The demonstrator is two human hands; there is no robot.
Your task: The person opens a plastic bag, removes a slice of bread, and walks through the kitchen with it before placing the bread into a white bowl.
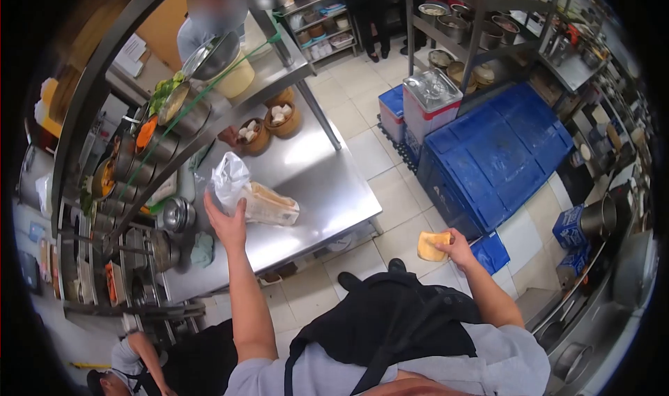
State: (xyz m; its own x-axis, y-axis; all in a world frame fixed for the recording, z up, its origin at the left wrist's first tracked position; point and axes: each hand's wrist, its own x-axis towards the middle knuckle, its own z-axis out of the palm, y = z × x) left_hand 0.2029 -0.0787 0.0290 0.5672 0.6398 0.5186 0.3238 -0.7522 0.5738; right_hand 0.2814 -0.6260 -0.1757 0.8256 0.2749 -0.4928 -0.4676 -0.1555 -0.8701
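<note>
My right hand (458,249) pinches a slice of bread (432,245) by its edge, held out over the floor. My left hand (227,223) is open, thumb and fingers spread, right at the near side of a clear plastic bag of sliced bread (274,205). The bag lies on the steel table (320,176), its loose, crumpled end (230,176) toward the shelf side. A crumpled green cloth (203,249) rests near the table's front edge, left of my forearm.
Bamboo steamers (282,120) with white buns stand at the table's back. Metal pots (185,110) line the shelf above. A big blue lidded bin (498,152) is on the floor to the right. One person (209,26) stands across the table, another (136,361) at lower left.
</note>
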